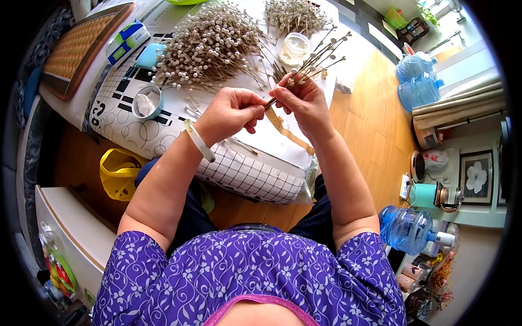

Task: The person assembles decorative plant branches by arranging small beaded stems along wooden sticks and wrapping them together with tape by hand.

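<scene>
Both hands meet above the near part of the table. My right hand (pixel 305 106) is closed around a small bunch of thin brown stems (pixel 326 52) with pale buds, fanned toward the upper right. My left hand (pixel 231 113) pinches the lower end of the same bunch. A brown strip of tape (pixel 283 129) hangs below the fingers and runs toward my right wrist; whether the fingers also grip it is hidden. Just beyond, a big pile of white-tipped stems (pixel 209 43) covers the table, with a smaller pile (pixel 293 19) farther back. An open clear jar (pixel 295 49) stands behind my right hand.
A round tin with white contents (pixel 147 103), a light blue case (pixel 150 56) and a tissue pack (pixel 128 42) lie left on the patterned tablecloth (pixel 244 174). A yellow basket (pixel 117 174) sits on the floor at left. Large blue water bottles (pixel 418 89) stand at right.
</scene>
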Tool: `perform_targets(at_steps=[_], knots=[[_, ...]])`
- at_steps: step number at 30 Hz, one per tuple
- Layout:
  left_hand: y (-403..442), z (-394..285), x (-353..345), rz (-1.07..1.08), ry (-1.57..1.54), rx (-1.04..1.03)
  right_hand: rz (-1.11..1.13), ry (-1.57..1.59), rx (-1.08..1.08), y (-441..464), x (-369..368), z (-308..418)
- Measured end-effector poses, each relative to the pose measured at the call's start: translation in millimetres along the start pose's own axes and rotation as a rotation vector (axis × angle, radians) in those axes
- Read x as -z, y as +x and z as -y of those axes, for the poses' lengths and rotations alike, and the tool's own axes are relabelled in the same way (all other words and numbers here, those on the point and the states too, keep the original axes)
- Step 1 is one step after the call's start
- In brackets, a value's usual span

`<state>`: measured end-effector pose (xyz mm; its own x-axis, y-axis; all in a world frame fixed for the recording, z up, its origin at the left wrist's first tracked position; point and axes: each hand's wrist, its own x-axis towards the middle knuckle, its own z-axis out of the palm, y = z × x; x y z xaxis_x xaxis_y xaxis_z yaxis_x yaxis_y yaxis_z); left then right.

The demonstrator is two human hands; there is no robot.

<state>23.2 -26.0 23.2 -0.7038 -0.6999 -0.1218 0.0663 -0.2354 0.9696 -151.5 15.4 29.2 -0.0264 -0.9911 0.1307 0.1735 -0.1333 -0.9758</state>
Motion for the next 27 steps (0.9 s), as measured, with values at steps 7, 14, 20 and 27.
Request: perform_targets(at_steps=[7, 14, 20, 27], knots=[[1, 2, 1, 0.012, -0.055, 0.029, 0.04, 0.125, -0.04, -1, 2, -3], [2, 4, 5, -0.025, 0.072, -0.008, -0.104, 0.145, -0.032, 1, 5, -5], [2, 17, 0, -0.141, 0.46, -0.326, -0.156, 0.14, -0.045, 1, 3, -7], [1, 14, -7, -0.177, 0.303, -0.297, -0.158, 0.14, -0.046, 3, 4, -8]])
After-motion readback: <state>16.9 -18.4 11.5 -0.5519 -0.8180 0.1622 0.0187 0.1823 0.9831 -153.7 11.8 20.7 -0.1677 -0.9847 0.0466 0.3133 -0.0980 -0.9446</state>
